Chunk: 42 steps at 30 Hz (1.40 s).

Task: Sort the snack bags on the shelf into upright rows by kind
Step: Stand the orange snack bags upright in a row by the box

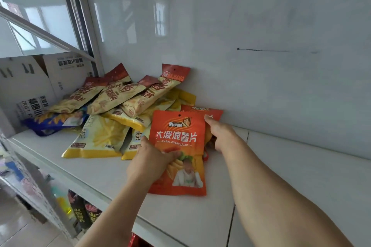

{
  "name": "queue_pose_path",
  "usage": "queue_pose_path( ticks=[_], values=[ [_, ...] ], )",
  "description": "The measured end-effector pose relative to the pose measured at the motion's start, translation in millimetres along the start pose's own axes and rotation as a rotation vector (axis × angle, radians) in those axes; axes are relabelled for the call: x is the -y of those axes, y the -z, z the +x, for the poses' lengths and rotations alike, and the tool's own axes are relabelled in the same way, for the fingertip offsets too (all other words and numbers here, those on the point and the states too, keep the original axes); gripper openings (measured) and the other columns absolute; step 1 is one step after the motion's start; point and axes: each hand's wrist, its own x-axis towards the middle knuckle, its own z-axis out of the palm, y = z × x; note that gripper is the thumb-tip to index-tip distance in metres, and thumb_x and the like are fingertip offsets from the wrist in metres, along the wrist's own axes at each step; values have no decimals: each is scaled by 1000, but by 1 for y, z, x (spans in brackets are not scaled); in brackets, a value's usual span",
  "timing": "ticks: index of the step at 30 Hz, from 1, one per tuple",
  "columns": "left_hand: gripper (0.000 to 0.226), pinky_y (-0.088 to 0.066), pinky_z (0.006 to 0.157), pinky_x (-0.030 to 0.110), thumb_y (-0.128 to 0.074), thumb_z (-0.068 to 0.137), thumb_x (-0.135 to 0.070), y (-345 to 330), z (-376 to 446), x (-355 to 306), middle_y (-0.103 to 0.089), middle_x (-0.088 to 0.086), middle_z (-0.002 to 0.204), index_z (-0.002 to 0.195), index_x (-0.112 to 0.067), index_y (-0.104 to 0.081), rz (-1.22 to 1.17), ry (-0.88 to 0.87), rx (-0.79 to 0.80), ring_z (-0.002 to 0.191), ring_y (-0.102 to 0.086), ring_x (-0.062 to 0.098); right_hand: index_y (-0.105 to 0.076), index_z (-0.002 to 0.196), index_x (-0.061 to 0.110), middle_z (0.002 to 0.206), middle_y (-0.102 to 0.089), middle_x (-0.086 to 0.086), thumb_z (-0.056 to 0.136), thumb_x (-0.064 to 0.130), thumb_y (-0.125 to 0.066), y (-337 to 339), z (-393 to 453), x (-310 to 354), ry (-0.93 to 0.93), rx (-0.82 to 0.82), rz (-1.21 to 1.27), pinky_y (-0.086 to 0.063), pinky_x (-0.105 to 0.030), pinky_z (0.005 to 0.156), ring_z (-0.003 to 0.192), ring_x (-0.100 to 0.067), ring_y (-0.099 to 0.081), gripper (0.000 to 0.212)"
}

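An orange snack bag (177, 132) stands tilted on the white shelf (104, 172). My left hand (150, 158) grips its lower left side, thumb on the front. My right hand (219, 132) reaches behind its right edge, fingers closed on a second orange bag (212, 113) that leans toward the back wall. To the left lies a loose heap: several pale yellow bags with red tops (128, 92) on top, bright yellow bags (98, 138) below, and a blue bag (54, 122) at the far left.
The glossy white back wall (261, 46) rises behind the heap. Open cardboard boxes (36, 80) stand on the neighbouring shelf to the left, past a grey upright post (88, 32). More packets (84, 210) show on the lower shelf. Bare shelf surface stretches to the right (301, 176).
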Motion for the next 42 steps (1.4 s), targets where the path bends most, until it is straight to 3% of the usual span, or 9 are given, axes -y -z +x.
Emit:
queue_pose_path(
  ticks=[7, 19, 21, 25, 28, 31, 34, 37, 42],
  values=[
    [95, -49, 75, 35, -89, 71, -35, 5, 2, 4, -62, 3, 103, 140, -10, -29, -242, -15, 61, 81, -59, 21, -69, 108, 12, 88, -79, -10, 85, 47, -74, 0, 6, -6, -53, 66, 95, -55, -48, 95, 87, -30, -76, 43],
    [65, -55, 82, 36, -88, 72, -22, 15, -6, 8, -71, 1, 105, 124, -16, -50, -361, -173, 251, 89, -69, 19, -68, 124, 8, 110, -74, -17, 92, 39, -69, 11, -50, -39, 25, 162, 291, -56, -54, 92, 101, -33, -73, 44],
    [55, -56, 74, 33, -88, 72, -17, 17, -7, 12, -73, 2, 100, 116, -15, -56, -412, -161, 307, 85, -71, 19, -66, 127, 11, 112, -74, -16, 96, 47, -60, 17, -59, -43, 7, 117, 384, -59, -49, 86, 97, -32, -73, 48],
    [40, -61, 79, 43, -85, 75, -12, 19, -10, 14, -76, 8, 96, 108, -13, -62, -527, -95, 430, 83, -74, 28, -60, 132, 7, 114, -72, -18, 100, 46, -52, 45, -76, -49, 25, 28, 487, -56, -34, 49, 70, -30, -73, 51],
    [28, -60, 82, 47, -80, 78, -2, 12, -19, 7, -77, 14, 93, 101, -11, -66, -625, -74, 512, 83, -74, 33, -59, 130, 5, 113, -73, -18, 101, 44, -50, 74, -91, -50, 98, -50, 459, -59, -39, 60, 83, -32, -76, 49],
    [25, -61, 79, 44, -76, 80, 2, -1, -34, -6, -78, 14, 89, 100, -10, -68, -689, -98, 599, 79, -75, 32, -58, 128, 2, 107, -74, -19, 99, 44, -54, 109, -108, -48, 157, -152, 425, -54, -33, 46, 54, -28, -70, 51],
    [33, -61, 80, 47, -79, 79, -1, -19, -53, -24, -78, 14, 93, 108, -9, -65, -724, -132, 692, 83, -76, 33, -60, 111, 2, 77, -70, -17, 100, 42, -55, 148, -130, -48, 227, -281, 340, -45, -27, 37, 34, -24, -53, 42],
    [39, -61, 75, 44, -80, 79, -4, -39, -78, -43, -77, 15, 98, 112, -8, -62, -745, -162, 789, 83, -77, 32, -61, 93, 6, 65, -67, -14, 100, 39, -57, 187, -159, -50, 296, -429, 279, -39, -24, 33, 30, -21, -46, 34],
    [34, -61, 74, 43, -80, 81, -9, -78, -131, -77, -78, 13, 97, 111, -8, -64, -769, -185, 903, 82, -77, 31, -62, 92, 6, 59, -66, -11, 98, 38, -61, 261, -205, -63, 419, -587, 201, -39, -23, 31, 28, -20, -45, 33]
  ],
)
